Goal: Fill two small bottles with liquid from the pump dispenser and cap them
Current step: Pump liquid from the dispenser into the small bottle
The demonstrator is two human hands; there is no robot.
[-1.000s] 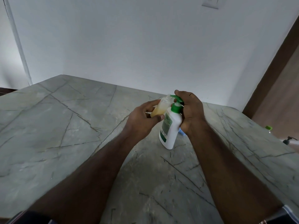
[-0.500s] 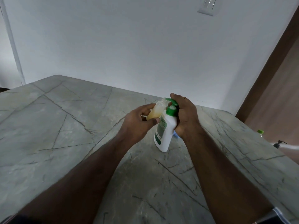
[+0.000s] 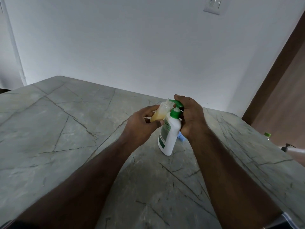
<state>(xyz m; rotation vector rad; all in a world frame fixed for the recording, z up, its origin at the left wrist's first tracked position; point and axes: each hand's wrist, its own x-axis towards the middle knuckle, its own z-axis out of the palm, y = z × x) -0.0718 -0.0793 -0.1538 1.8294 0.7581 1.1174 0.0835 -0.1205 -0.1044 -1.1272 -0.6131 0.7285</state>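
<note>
A white pump dispenser (image 3: 170,134) with a green pump head (image 3: 177,104) stands tilted on the grey stone table (image 3: 66,129). My right hand (image 3: 189,118) curls over the pump head and neck from the right. My left hand (image 3: 140,126) grips a small clear bottle (image 3: 160,111) with yellowish liquid in its lower part, tilted so its open neck meets the green spout. A small blue item (image 3: 181,138) lies on the table behind the dispenser, mostly hidden by my right hand.
A white wall rises behind the table. Off the table's right edge are a brown door, a green-capped bottle (image 3: 267,135) and a black pump top (image 3: 286,147). The table's left edge drops off at far left.
The pump head sits higher above the green collar now than before. Both hands keep their holds. The view has shifted slightly, moving everything a little left and down.
</note>
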